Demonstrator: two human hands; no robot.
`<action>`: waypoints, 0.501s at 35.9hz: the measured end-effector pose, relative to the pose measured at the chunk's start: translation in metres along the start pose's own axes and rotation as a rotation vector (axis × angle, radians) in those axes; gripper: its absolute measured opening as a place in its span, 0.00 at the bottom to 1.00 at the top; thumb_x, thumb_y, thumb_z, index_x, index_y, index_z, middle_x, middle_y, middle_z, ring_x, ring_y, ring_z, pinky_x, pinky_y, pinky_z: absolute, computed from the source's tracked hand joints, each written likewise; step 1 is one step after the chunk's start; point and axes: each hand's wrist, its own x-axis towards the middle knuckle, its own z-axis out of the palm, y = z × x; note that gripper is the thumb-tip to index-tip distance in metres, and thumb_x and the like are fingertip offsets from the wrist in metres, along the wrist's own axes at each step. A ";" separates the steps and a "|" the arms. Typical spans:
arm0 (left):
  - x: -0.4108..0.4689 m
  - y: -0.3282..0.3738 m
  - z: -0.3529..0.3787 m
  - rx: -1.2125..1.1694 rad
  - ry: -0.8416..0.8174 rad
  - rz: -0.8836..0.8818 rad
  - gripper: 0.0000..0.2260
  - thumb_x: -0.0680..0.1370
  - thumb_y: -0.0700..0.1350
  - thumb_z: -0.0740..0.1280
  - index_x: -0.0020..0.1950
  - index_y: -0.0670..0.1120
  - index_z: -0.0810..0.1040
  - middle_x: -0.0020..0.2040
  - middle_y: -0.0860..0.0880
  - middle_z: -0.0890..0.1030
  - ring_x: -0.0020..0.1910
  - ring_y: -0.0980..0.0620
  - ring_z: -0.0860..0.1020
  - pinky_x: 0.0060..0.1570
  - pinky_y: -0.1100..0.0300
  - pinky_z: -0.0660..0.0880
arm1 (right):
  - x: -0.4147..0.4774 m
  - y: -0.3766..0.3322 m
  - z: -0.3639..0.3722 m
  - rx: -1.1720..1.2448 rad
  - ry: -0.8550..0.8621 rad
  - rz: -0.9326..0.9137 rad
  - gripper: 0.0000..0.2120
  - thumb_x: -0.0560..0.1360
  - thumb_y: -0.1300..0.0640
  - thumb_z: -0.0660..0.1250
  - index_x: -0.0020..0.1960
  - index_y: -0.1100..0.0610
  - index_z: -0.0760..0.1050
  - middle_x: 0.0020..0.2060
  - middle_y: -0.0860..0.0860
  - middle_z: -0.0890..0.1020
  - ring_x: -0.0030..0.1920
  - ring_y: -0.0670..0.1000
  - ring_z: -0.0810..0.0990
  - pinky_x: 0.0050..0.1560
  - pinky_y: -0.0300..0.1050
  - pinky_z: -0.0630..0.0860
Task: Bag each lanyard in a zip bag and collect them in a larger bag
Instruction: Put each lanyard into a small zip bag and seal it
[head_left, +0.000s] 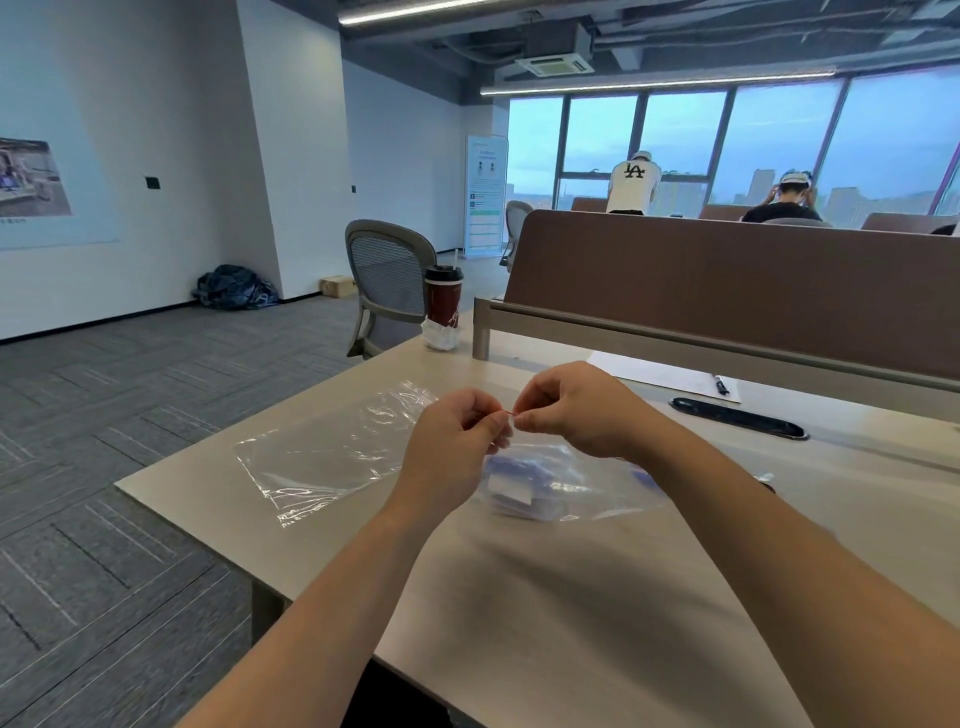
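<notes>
Red strip: the thin seal line of a small bag, held up between both hands above the table.
Left hand: fingers curled, thumb and forefinger nipped tight on the strip's left end.
Right hand: the same tight pinch on the strip's right end, its fingertips almost meeting the left's.
Zip bag: clear plastic just below the hands, partly hidden by the wrists. I cannot tell for certain whether the pinched strip is its mouth.
Lanyard: probably the blue and white bundle inside that plastic, too crumpled to make out.
Larger bag: clear, lying flat on the table to the left of the hands, and it looks empty from here.
Step in hand: working the zip of a small bag, by my reading. I cannot tell whether it is being sealed or opened.
Next move: if sealing, the pinch must run along the strip until it is closed end to end. The packet then goes left to the larger bag, whose mouth needs one hand to lift it open.
Count: two hands, one red strip, one filled zip bag in view, one larger bag. The lanyards cannot be counted.
Besides: one lidded cup, one sheet of paper with one pen, one grey chair close by, and two people at the far window.
</notes>
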 end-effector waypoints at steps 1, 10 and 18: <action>0.000 -0.001 0.000 0.013 0.005 0.007 0.05 0.79 0.38 0.67 0.44 0.43 0.81 0.36 0.47 0.83 0.36 0.54 0.81 0.40 0.63 0.80 | 0.000 0.000 0.000 0.003 -0.009 0.005 0.03 0.77 0.56 0.70 0.49 0.55 0.82 0.37 0.43 0.80 0.39 0.45 0.79 0.39 0.32 0.73; 0.000 0.004 0.001 0.078 0.018 0.016 0.05 0.80 0.39 0.65 0.45 0.44 0.78 0.38 0.47 0.81 0.38 0.52 0.79 0.41 0.59 0.80 | 0.001 0.000 0.002 0.035 0.027 0.008 0.03 0.77 0.55 0.69 0.45 0.53 0.79 0.37 0.45 0.80 0.39 0.46 0.78 0.40 0.34 0.74; -0.001 0.012 0.001 -0.046 -0.008 -0.089 0.07 0.83 0.37 0.60 0.49 0.39 0.76 0.39 0.45 0.82 0.35 0.50 0.80 0.40 0.54 0.82 | -0.005 0.001 -0.005 0.002 -0.034 0.023 0.10 0.75 0.53 0.72 0.54 0.55 0.78 0.43 0.46 0.79 0.41 0.44 0.77 0.39 0.30 0.70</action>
